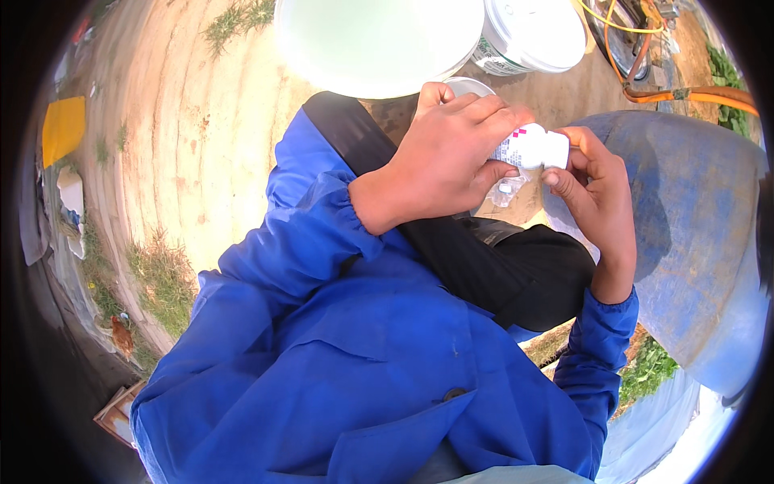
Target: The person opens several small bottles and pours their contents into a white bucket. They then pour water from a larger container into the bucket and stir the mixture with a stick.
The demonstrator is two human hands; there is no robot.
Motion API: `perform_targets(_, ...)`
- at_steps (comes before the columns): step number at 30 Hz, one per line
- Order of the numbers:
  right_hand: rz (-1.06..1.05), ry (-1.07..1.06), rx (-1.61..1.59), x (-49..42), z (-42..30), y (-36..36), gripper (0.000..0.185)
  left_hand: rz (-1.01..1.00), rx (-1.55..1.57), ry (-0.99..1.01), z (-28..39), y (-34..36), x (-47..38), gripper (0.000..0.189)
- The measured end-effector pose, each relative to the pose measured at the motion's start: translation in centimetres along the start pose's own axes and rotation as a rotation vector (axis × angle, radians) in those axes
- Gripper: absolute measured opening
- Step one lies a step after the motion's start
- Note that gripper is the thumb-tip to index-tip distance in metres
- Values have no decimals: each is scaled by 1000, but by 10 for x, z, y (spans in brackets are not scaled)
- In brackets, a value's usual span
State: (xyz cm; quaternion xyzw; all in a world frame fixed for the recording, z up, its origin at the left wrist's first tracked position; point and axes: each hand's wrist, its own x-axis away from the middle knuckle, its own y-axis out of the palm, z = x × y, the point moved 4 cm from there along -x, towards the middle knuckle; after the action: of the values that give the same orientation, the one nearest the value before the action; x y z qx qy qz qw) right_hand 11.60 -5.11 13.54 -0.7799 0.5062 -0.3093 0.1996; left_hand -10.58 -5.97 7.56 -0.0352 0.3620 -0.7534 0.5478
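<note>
My left hand (pixel 438 154) holds a small white plastic bottle (pixel 527 147) with printed writing on its side, lying sideways above my knees. Around the bottle's white cap end, at its right, are the thumb and fingers of my right hand (pixel 589 172). A small clear plastic bag (pixel 507 189) with something white in it shows just below the bottle; whether a hand holds it, I cannot tell. Behind my left hand, the rim of a small pale container (pixel 470 86) is partly hidden.
A large white tub (pixel 381 48) and a lidded white bucket (pixel 544 36) stand ahead. A big blue barrel (pixel 695 242) lies at the right, with an orange hose (pixel 713 97) beyond it. A brown hen (pixel 121 337) is far left.
</note>
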Motion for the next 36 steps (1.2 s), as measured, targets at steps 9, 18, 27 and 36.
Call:
perform_targets(9, 10, -25, -24, -1, -7, 11, 35, 97, -177, 62, 11, -16, 6, 66)
perform_targets(18, -49, -333, -19, -16, -31, 27, 51, 23, -195, 85, 10, -53, 9, 66)
perform_targets(27, -350, -173, -270, -33, -2, 33, 40, 69, -436, -55, -40, -70, 67, 70)
perform_targets(36, -143, 402, -374, -4, 241, -12, 43, 1461, -771, -424, -163, -443, 9, 73)
